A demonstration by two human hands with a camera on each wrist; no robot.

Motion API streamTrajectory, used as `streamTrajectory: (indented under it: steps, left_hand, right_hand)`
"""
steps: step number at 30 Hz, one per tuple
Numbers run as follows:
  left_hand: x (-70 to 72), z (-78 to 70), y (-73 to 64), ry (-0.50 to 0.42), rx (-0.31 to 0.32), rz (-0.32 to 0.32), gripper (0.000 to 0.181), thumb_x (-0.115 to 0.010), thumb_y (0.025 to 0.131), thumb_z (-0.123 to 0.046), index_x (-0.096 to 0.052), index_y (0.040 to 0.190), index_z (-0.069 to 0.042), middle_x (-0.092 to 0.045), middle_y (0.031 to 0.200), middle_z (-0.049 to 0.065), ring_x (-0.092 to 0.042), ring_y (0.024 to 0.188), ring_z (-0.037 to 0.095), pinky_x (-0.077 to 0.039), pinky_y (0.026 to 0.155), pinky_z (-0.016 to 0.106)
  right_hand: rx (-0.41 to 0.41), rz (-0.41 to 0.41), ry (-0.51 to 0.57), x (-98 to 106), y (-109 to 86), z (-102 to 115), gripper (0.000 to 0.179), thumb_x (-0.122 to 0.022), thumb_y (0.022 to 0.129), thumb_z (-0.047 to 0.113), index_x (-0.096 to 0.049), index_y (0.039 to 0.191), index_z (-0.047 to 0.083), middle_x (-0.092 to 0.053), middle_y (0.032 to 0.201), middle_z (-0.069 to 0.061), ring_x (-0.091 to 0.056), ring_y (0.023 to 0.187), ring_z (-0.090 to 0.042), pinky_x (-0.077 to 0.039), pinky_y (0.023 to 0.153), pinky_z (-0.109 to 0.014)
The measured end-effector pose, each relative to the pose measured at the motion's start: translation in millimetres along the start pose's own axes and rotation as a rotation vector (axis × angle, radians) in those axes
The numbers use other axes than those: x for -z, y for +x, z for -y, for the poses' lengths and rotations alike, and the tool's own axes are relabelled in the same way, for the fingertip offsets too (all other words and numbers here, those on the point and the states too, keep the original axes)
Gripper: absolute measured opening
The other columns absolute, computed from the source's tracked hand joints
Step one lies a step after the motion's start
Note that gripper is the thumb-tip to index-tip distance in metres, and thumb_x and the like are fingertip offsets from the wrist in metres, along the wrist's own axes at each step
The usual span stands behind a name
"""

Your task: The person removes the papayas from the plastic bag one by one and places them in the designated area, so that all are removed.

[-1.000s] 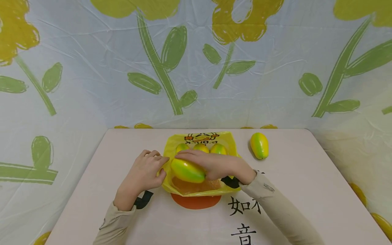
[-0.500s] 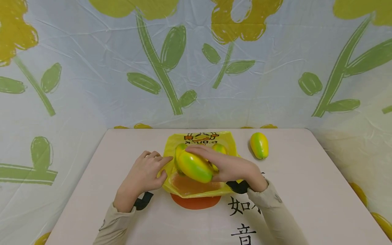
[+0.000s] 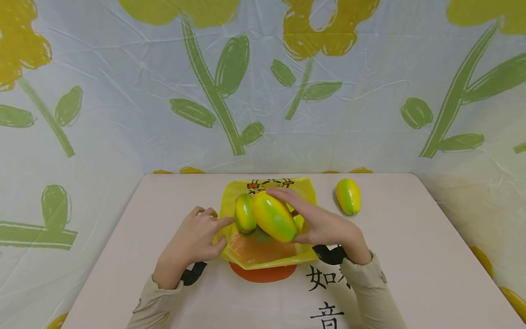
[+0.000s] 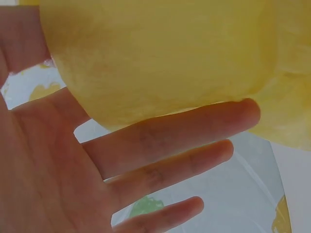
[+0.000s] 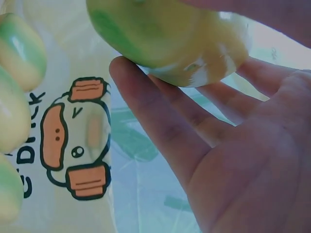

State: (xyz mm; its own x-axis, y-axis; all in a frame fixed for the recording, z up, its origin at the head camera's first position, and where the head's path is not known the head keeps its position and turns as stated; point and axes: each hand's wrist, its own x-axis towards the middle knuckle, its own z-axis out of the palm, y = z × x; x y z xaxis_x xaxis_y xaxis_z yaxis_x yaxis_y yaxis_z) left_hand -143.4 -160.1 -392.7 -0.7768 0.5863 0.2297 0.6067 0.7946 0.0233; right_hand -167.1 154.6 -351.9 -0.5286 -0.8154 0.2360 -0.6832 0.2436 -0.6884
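In the head view my right hand grips a yellow-green papaya above the yellow plastic bag, thumb and fingers on opposite sides of it. One papaya shows inside the bag at the left. Part of another papaya peeks out beside my right fingers; anything behind the held one is hidden. My left hand is at the bag's left edge, index finger reaching over it. The left wrist view shows the thumb and index running behind the yellow plastic, the other fingers straight along its outside.
A separate papaya lies on the table to the right of the bag. Black characters and an orange shape are printed on the tablecloth. A flowered cloth hangs behind and at both sides.
My right hand has moved right with its papaya, which has turned to a steeper slant. More of the left papaya in the bag shows. My left hand has barely moved.
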Motion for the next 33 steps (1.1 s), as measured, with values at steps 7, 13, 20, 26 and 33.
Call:
streamTrajectory:
  steps: [7,13,20,26,33]
  left_hand:
    - [-0.8,-0.9,-1.5,0.015,-0.001,0.005,0.034,-0.062,0.076,-0.022,-0.076,0.106,-0.012,-0.072,0.078,0.001,-0.065,0.096,0.026,-0.046,0.089,0.052]
    - [-1.1,0.2,-2.1,0.015,-0.001,-0.010,0.035,-0.062,0.074,-0.021,-0.076,0.104,-0.008,-0.073,0.085,0.005,-0.065,0.094,0.027,-0.046,0.088,0.050]
    - [-0.6,0.8,-1.1,0.022,0.002,-0.005,0.039,-0.058,0.069,-0.013,-0.074,0.103,-0.005,-0.072,0.085,0.006,-0.064,0.093,0.026,-0.046,0.087,0.048]
    - [-1.1,1.7,-1.2,0.015,-0.006,-0.006,0.042,-0.056,0.066,-0.010,-0.074,0.104,-0.004,-0.073,0.085,0.007,-0.064,0.091,0.025,-0.047,0.085,0.047]
    - [-2.3,2.6,-1.8,0.016,-0.021,-0.009,0.043,-0.054,0.065,-0.009,-0.073,0.103,-0.004,-0.071,0.082,0.006,-0.063,0.087,0.024,-0.046,0.083,0.047]
  right_hand:
    - [-0.062,-0.066,0.009,9,-11.8,4,0.111,-0.075,0.072,-0.013,-0.016,0.159,0.022,-0.019,0.163,0.001,-0.034,0.139,-0.019,-0.048,0.097,-0.043]
    - [-0.061,-0.175,0.011,22,-25.4,3,0.109,-0.081,0.073,-0.006,-0.020,0.158,0.020,-0.023,0.161,0.002,-0.036,0.136,-0.017,-0.048,0.093,-0.041]
    - [-0.041,-0.306,-0.040,38,-44.1,-1,0.111,-0.085,0.069,-0.005,-0.021,0.158,0.013,-0.028,0.157,-0.005,-0.038,0.132,-0.015,-0.047,0.096,-0.027]
    - [-0.057,-0.397,-0.061,50,-59.7,-10,0.115,-0.084,0.066,-0.012,-0.020,0.158,0.013,-0.030,0.156,-0.007,-0.044,0.129,-0.015,-0.046,0.095,-0.023]
    - [-0.035,-0.487,-0.059,60,-72.6,-21,0.120,-0.081,0.059,-0.023,-0.021,0.158,0.008,-0.028,0.157,-0.011,-0.046,0.126,-0.020,-0.046,0.096,-0.021]
